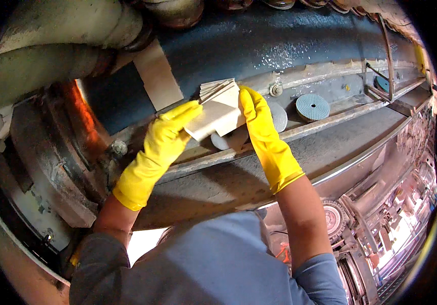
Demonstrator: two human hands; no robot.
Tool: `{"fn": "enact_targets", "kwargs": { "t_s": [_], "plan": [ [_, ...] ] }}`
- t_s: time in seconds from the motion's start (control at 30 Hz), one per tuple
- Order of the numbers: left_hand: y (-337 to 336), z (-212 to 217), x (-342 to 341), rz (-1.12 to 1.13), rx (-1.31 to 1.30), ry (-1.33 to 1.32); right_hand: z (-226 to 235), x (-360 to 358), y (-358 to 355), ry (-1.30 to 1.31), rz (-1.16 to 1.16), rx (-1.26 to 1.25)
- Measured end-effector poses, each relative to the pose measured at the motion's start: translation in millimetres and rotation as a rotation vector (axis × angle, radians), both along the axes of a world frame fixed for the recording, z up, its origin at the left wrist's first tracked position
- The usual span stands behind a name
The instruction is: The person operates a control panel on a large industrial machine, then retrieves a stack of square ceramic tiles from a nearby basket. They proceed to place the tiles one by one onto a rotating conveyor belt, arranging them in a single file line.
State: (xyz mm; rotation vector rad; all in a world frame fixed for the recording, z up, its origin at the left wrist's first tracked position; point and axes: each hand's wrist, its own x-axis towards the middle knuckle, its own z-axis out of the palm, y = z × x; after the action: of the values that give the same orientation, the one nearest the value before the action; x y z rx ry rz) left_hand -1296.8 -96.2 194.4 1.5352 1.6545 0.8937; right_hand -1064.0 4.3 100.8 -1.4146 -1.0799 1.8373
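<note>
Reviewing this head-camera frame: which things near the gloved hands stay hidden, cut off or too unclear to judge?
- Head view: the pale tiles are fanned, and the left hand and right hand cover their edges, so their count is unclear.
- The grey disc is half hidden behind the right hand.
- A second pale disc is mostly hidden under the tiles.
- The dark round pad sits blurred at the fisheye rim.

Both hands in yellow rubber gloves. Left hand (170, 133) and right hand (259, 119) grip opposite sides of a stack of pale square sheets (218, 109), held above a grimy metal ledge (330, 119). Round blue-grey disc (312, 107) lies on ledge, right of the hands. Large pipe (55, 30) overhead, left.
</note>
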Motion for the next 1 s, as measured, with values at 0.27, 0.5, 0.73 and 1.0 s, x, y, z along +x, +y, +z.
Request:
{"fn": "enact_targets", "kwargs": {
  "t_s": [0.27,0.5,0.73,1.0],
  "plan": [
    [0,-36,13,-0.111,0.218,0.347,2,2,-1,-0.004,0.036,-0.034],
    [-25,-46,25,0.502,-0.394,-0.750,9,-3,-2,0.000,0.009,-0.020],
    [-19,-40,41,0.561,-0.588,-0.940,9,3,-2,-0.146,0.087,0.037],
    [-43,-32,-21,0.680,-0.415,-0.868,33,-13,6,0.184,0.134,-0.074]
  ]
}}
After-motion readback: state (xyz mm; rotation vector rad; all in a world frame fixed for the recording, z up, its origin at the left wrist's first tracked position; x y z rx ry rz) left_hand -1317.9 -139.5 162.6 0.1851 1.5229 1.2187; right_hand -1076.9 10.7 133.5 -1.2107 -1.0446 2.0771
